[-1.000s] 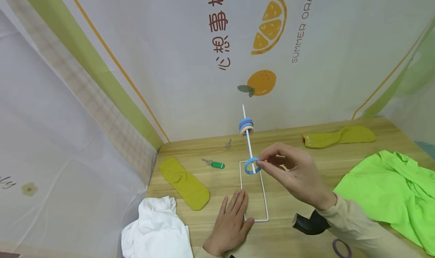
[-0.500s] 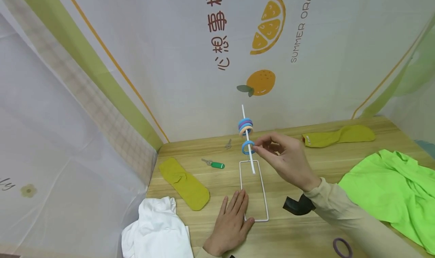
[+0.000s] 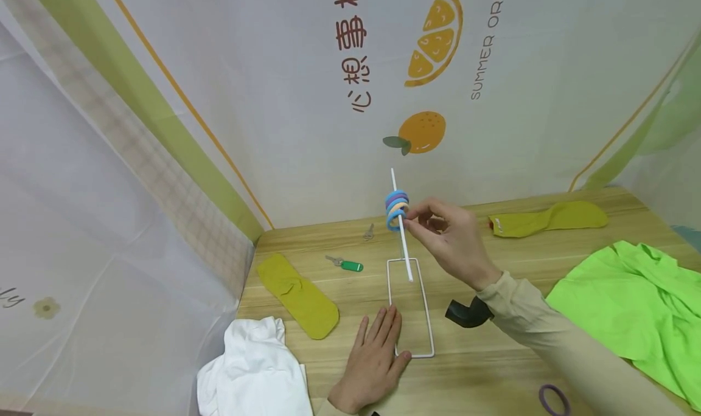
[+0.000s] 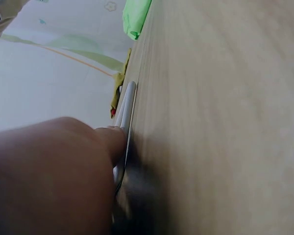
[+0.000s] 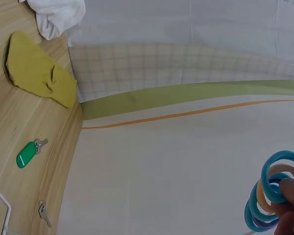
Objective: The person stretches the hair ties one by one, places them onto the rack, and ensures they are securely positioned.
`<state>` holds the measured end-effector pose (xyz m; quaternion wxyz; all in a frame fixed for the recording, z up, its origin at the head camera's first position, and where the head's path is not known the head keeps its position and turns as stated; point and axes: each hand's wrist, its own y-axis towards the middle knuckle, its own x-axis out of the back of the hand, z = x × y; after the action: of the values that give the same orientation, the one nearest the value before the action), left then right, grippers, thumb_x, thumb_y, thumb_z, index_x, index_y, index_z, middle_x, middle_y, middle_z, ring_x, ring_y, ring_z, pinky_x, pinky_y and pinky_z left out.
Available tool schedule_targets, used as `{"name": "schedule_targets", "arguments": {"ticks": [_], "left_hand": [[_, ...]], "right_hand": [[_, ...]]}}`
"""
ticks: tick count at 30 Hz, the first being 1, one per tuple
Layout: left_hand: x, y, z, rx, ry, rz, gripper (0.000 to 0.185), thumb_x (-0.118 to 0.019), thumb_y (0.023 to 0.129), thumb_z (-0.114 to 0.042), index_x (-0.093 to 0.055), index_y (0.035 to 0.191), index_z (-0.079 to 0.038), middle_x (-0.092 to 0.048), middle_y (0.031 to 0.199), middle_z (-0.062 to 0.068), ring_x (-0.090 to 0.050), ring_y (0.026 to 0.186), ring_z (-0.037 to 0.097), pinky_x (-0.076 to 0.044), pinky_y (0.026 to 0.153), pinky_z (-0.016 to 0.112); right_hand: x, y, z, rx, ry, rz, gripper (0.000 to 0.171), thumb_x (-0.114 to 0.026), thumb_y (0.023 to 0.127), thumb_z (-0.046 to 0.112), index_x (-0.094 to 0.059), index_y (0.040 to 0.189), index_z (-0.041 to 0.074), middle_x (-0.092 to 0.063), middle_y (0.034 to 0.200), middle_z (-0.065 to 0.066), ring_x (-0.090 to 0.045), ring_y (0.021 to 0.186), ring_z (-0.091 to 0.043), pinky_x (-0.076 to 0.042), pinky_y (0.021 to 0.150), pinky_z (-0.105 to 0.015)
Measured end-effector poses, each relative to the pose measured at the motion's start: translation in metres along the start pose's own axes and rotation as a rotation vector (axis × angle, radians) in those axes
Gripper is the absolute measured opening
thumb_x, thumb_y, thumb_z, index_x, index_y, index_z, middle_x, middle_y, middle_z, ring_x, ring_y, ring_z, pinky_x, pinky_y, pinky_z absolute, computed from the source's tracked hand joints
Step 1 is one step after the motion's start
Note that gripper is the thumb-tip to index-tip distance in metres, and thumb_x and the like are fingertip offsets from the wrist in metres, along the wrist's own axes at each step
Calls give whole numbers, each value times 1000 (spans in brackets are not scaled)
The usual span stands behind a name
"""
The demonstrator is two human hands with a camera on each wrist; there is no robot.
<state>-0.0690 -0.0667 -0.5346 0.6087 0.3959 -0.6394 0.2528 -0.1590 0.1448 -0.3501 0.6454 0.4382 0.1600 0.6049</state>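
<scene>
Right hand point(image 3: 451, 239) pinching blue ring point(image 3: 393, 222) on rod point(image 3: 401, 227); left hand point(image 3: 375, 361) flat, released, pressing base point(image 3: 426, 325) onto counter point(image 3: 493, 355).

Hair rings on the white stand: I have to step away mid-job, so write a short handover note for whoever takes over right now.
Right hand pinches a blue ring on the white rod, against the stack of rings.
Left hand presses flat on the stand's wire base, steadying it.
Done: several rings are threaded on the rod.
Left: release the blue ring; a purple ring lies loose on the table near the front edge, probably next.
</scene>
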Motion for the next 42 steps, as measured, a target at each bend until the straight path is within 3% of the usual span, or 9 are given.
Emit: {"name": "schedule_targets", "arguments": {"ticks": [15, 21, 25, 28, 31, 35, 37, 42], "left_hand": [[1, 1, -1, 15, -51, 37, 64, -29, 111, -45, -32, 161, -5, -25, 171, 9, -25, 157, 25, -21, 122, 52], [-2, -1, 0, 5, -35, 26, 64, -30, 111, -44, -31, 161, -4, -25, 171, 10, -26, 157, 26, -22, 121, 51], [-2, 1, 1, 8, -41, 42, 64, -29, 111, -45, -29, 162, -5, -22, 171, 10, -24, 158, 26, -22, 122, 53], [-3, 1, 2, 12, -43, 51, 65, -29, 111, -46, -27, 162, -6, -21, 172, 9, -22, 158, 25, -22, 123, 54], [-3, 1, 2, 12, -47, 47, 65, -30, 111, -45, -27, 162, -6, -21, 172, 9, -22, 158, 25, -21, 123, 54], [-3, 1, 1, 9, -51, 31, 64, -33, 111, -44, -28, 162, -5, -23, 171, 10, -24, 158, 26, -22, 122, 54], [-3, 1, 1, 7, -51, 26, 64, -34, 111, -43, -29, 161, -4, -24, 171, 10, -25, 157, 27, -23, 122, 54], [-3, 3, 0, 7, -60, 30, 64, -34, 111, -43, -29, 162, -4, -22, 171, 10, -23, 158, 27, -22, 122, 56]], "right_hand": [[-5, 8, -7, 4, -7, -40, 13, -77, 86, -7, -72, 92, 2, -69, 80, -4, -56, 68, -8, -46, 57, -12], [12, -6, -10, -4, -58, -7, 14, -78, 87, -3, -72, 95, 6, -65, 79, 3, -52, 64, -6, -39, 51, -14], [42, -33, -15, -47, -220, 110, 17, -80, 85, -1, -71, 92, 11, -62, 77, 9, -49, 65, -2, -41, 54, -15], [71, -63, -20, -173, -308, 291, 13, -79, 89, 6, -71, 94, 15, -62, 79, 13, -51, 68, 2, -45, 58, -18], [102, -100, -29, -332, -337, 508, 12, -77, 93, 14, -70, 102, 12, -61, 78, 16, -52, 68, 5, -47, 57, -21], [137, -153, -43, -449, -319, 720, 18, -78, 92, 19, -68, 103, 10, -57, 75, 21, -49, 63, 8, -44, 52, -21], [150, -176, -47, -473, -291, 762, 16, -78, 91, 17, -66, 100, 10, -56, 73, 22, -48, 62, 9, -43, 50, -21], [167, -215, -52, -442, -238, 749, 16, -80, 88, 13, -66, 93, 14, -52, 73, 26, -44, 64, 11, -39, 49, -20]]}}
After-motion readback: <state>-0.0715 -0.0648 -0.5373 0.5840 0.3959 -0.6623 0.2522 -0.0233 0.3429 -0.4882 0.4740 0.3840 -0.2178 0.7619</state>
